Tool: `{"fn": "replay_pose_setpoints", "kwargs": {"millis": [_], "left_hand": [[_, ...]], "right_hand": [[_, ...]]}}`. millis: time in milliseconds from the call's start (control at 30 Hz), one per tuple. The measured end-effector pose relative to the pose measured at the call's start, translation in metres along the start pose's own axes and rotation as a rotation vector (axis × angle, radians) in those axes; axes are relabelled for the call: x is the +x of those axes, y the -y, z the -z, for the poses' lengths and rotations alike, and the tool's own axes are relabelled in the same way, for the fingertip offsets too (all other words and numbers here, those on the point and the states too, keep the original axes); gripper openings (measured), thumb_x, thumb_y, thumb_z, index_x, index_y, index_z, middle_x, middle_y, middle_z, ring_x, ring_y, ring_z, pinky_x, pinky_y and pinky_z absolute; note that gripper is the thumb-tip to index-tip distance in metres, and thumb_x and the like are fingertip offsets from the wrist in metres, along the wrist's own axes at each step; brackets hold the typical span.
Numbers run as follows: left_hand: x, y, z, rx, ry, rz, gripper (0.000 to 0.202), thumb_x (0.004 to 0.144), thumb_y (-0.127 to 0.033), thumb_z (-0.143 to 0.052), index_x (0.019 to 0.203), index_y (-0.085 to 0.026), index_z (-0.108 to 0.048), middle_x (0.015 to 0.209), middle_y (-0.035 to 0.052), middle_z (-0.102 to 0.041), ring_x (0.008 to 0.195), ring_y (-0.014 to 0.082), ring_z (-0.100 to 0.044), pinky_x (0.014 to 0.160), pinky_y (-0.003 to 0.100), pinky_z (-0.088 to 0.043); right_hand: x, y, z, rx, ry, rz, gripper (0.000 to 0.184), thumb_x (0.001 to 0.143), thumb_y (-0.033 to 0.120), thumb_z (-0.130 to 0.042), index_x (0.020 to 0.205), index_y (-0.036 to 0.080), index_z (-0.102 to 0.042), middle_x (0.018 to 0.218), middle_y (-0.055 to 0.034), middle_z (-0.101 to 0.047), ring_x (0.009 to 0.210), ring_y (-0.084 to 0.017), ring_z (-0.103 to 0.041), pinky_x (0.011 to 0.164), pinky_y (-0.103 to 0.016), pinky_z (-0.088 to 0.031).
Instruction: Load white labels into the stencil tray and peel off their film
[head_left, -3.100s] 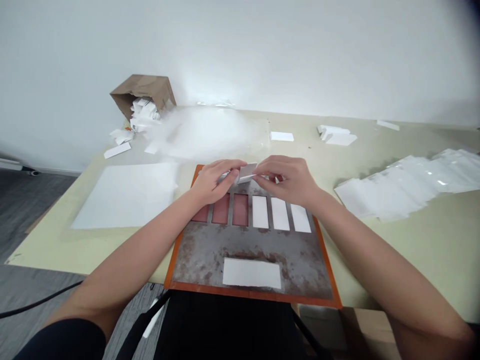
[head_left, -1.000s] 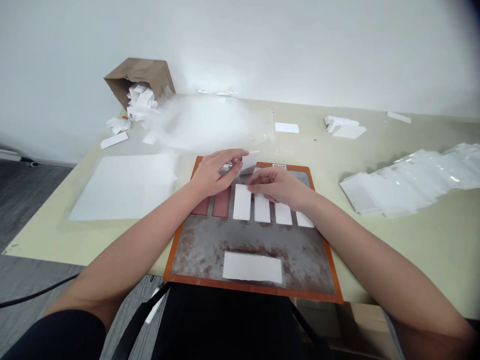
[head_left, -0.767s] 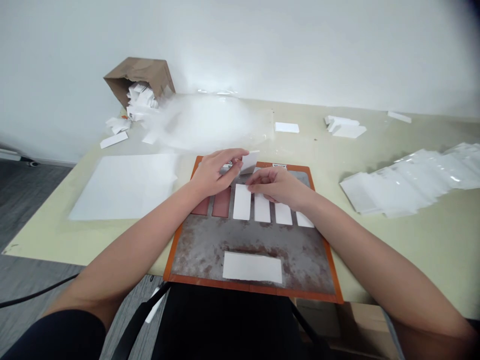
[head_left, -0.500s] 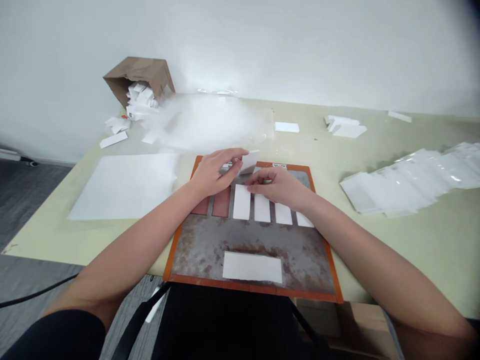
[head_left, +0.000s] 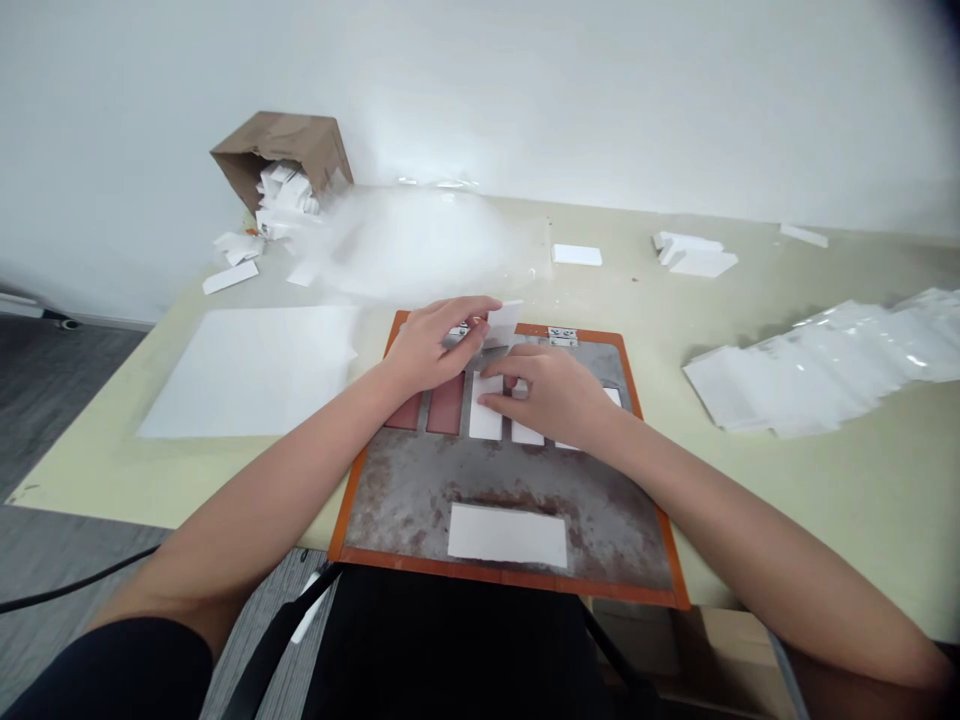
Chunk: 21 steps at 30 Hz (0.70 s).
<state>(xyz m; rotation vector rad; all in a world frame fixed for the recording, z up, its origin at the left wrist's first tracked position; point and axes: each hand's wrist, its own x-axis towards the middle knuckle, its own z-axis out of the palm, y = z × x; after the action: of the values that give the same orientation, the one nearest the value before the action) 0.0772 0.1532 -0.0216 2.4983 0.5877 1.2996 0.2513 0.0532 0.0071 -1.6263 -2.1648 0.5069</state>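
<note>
My left hand (head_left: 435,345) is closed on a thin white card (head_left: 504,322) that pokes out past its fingertips above the board's far edge. A grey, stained metal board (head_left: 420,490) with an orange rim lies in front of me, with a row of oblong recesses. Over one recess, my right hand (head_left: 547,390) has thumb and forefinger apart, touching a white card (head_left: 486,418) that lies in it. More white cards (head_left: 529,436) sit in the recesses to the right, partly hidden by this hand. Reddish-brown bottoms (head_left: 445,405) show in the recesses at left.
A white strip (head_left: 508,535) lies on the board's near part. Left of it are white sheets (head_left: 244,375); behind, clear plastic film (head_left: 420,240) and a tipped cardboard box (head_left: 300,140) spilling white pieces. Overlapping bagged packs (head_left: 810,370) lie right, small white blocks (head_left: 694,255) at the back.
My right hand has shifted slightly, its thumb moving down and left onto the card and its fingers spreading. The left hand keeps its hold with hardly any movement.
</note>
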Motion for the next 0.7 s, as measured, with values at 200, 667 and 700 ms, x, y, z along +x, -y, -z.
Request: {"fn": "replay_pose_setpoints", "kwargs": {"millis": [200,667,700], "left_hand": [[0.001,0.0,0.001,-0.012,-0.004,-0.012,0.023,0.094,-0.019,-0.055,0.113,-0.02,-0.067,0.099,0.0028,-0.078,0.084,0.0122,-0.072,0.081,0.022,-0.056],[0.0,-0.001,0.0,-0.009,-0.002,-0.009,0.023,0.094,-0.019,-0.056,0.113,-0.021,-0.067,0.101,0.0024,-0.078,0.084,0.0114,-0.072,0.081,0.022,-0.056],[0.0,-0.001,0.0,-0.013,-0.009,-0.019,0.022,0.093,-0.018,-0.056,0.112,-0.02,-0.067,0.1,0.0023,-0.078,0.084,0.0111,-0.072,0.08,0.021,-0.055]], "right_hand": [[-0.001,0.004,-0.001,-0.065,0.032,-0.029,0.019,0.086,0.034,-0.069,0.101,0.023,-0.074,0.09,-0.0047,-0.069,0.077,-0.019,-0.062,0.065,-0.031,-0.043],[-0.003,0.005,0.009,-0.087,0.12,-0.079,0.026,0.082,0.043,-0.072,0.103,0.027,-0.073,0.087,-0.0005,-0.07,0.075,-0.018,-0.061,0.063,-0.03,-0.041],[-0.003,0.006,0.009,-0.089,0.141,-0.098,0.027,0.082,0.043,-0.073,0.104,0.027,-0.072,0.087,-0.0001,-0.07,0.075,-0.018,-0.061,0.062,-0.029,-0.04]]}}
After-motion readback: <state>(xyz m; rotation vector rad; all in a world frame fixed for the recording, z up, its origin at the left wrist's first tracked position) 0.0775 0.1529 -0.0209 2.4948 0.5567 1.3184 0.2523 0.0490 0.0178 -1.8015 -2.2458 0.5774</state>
